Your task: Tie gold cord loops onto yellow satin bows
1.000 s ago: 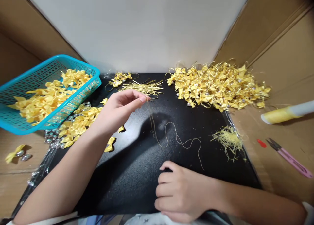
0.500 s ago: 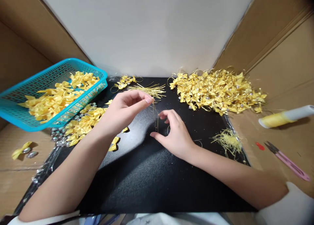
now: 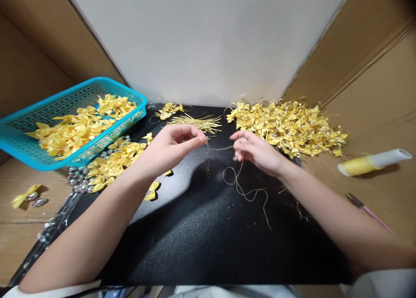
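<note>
My left hand is raised over the black mat, thumb and forefinger pinched on one end of a thin gold thread. My right hand is just to its right, fingers curled and pinching the same thread, which spans the short gap between the two hands. The rest of the thread hangs from my right hand and curls in loops on the mat. A short tail dangles below my left fingertips.
A tilted blue basket of yellow ribbon bows sits at left, with loose bows and silver beads under it. A large heap of finished bows lies at back right, cut gold strands at back centre. A yellow thread spool and pink snips lie right.
My right hand rose from the mat's near edge to the thread beside my left hand and took hold of it, then drew it to the right. The left hand stayed raised.
</note>
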